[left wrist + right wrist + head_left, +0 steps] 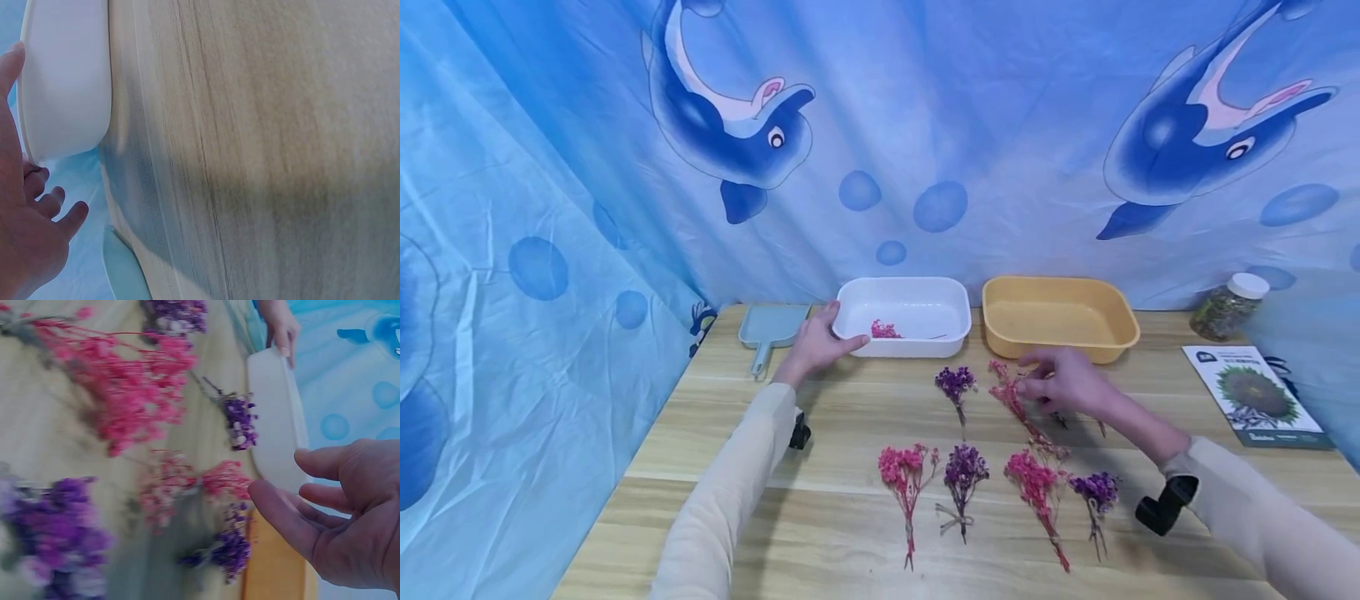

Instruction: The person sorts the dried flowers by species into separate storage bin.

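The left hand (814,347) grips the white tub (917,348) at its nine o'clock end, likely steadying it (pink sprigs (886,330) lie inside). At the yellow tub's (1052,312) seven o'clock lies a pink bunch (1009,398); beside it, the right hand (1066,385) holds nothing, fingers apart, perhaps sparing the blooms.

We see the white tub (910,347) standing upright, with a pink sprig (883,329) lying inside near its front wall. To the tub's front right, we find a pink bunch (1010,398) lying slantwise, blossoms nearer the tub, thin stems trailing away.
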A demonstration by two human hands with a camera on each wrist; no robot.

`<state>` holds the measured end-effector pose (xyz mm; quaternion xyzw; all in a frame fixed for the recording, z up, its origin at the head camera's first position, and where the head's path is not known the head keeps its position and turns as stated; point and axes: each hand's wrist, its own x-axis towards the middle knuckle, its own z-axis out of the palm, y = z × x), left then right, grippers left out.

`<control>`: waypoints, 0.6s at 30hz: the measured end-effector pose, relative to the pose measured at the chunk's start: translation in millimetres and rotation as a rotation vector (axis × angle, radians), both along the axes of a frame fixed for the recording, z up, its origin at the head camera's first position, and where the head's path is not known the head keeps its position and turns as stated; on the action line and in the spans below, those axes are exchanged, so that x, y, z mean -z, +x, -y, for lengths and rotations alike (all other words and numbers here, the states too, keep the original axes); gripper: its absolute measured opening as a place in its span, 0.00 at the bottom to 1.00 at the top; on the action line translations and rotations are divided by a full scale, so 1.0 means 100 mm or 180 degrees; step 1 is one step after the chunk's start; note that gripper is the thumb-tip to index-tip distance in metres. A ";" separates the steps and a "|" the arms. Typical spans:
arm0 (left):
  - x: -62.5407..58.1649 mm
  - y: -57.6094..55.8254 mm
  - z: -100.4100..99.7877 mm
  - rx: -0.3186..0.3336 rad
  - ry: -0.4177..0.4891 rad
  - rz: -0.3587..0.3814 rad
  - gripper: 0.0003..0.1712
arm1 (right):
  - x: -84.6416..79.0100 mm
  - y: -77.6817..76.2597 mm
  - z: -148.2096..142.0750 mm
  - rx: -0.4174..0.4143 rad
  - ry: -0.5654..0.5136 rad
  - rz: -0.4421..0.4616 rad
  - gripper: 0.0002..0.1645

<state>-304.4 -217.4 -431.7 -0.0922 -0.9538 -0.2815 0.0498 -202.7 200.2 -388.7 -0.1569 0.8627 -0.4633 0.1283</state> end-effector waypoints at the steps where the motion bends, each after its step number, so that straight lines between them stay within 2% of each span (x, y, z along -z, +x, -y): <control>1: 0.00 0.00 0.00 -0.0002 -0.0002 0.0004 0.63 | 0.03 0.02 -0.01 0.0028 0.0015 -0.0038 0.27; 7: 0.00 0.01 0.01 -0.0006 -0.0060 0.0036 0.63 | 0.21 0.12 0.00 0.0168 0.0226 -0.0297 0.25; 12: -0.01 0.01 0.00 -0.0005 -0.0068 0.0037 0.63 | 0.31 0.16 0.03 0.0185 0.0381 -0.0594 0.24; 18: -0.01 0.01 0.01 -0.0010 -0.0065 0.0036 0.63 | 0.39 0.18 0.08 0.0273 0.0596 -0.0691 0.26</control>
